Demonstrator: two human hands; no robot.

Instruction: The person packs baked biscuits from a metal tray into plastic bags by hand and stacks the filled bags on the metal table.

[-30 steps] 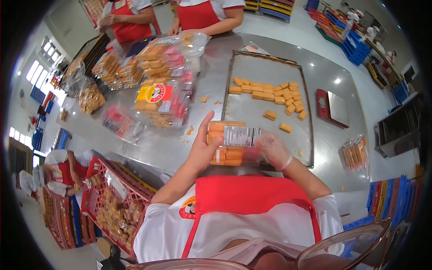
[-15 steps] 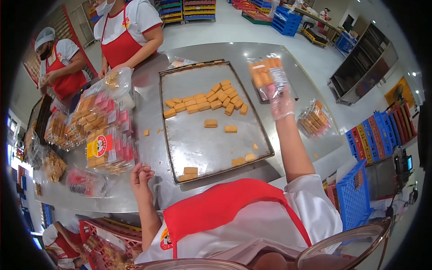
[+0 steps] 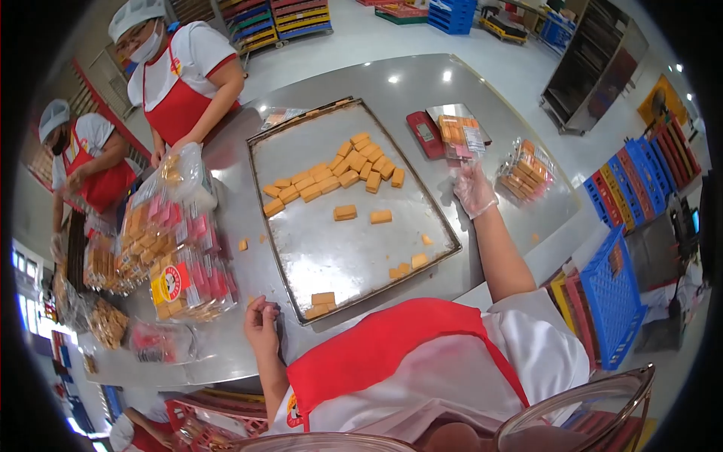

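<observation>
My right hand (image 3: 476, 191), in a clear plastic glove, has its fingers loosely stretched out at the near end of a clear pack of biscuits (image 3: 456, 132). That pack rests on the metal plate of a red scale (image 3: 426, 135). Another biscuit pack (image 3: 525, 172) lies to the right of my hand. My left hand (image 3: 261, 322) hovers by the near left corner of a metal baking tray (image 3: 358, 267), fingers curled in with nothing visible in them. Rectangular biscuits (image 3: 327, 179) sit grouped in the tray's far half, with a few loose ones nearer me.
Stacked biscuit packs (image 3: 177, 248) fill the left of the steel table (image 3: 248, 181), with a flatter pink-and-clear pack (image 3: 162, 343) in front. Two co-workers in red aprons (image 3: 177, 113) stand at the far left. A blue crate (image 3: 614, 301) is at my right, a metal rack (image 3: 591, 68) beyond.
The biscuit pack, lifted in my right hand before, now lies on the scale plate. My right hand has drawn back toward me, its grip loosened. The camera view has shifted and turned slightly.
</observation>
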